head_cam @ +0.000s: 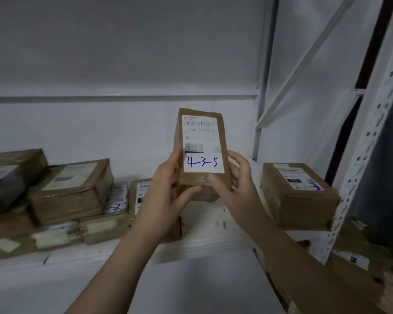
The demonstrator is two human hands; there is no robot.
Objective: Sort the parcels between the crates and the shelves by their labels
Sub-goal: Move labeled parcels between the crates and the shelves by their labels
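Our left hand [166, 191] and right hand [234, 184] both grip the lower end of the parcel [202, 141], upright over the shelf [202, 245]. Gripped so low, it may tip; misreading its label [202, 163], 4-3-5, puts it among wrong boxes [70, 189] behind.

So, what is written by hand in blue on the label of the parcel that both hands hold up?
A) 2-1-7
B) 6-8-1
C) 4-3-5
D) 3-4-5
C: the white label on the parcel, held by the left hand and right hand, reads 4-3-5.
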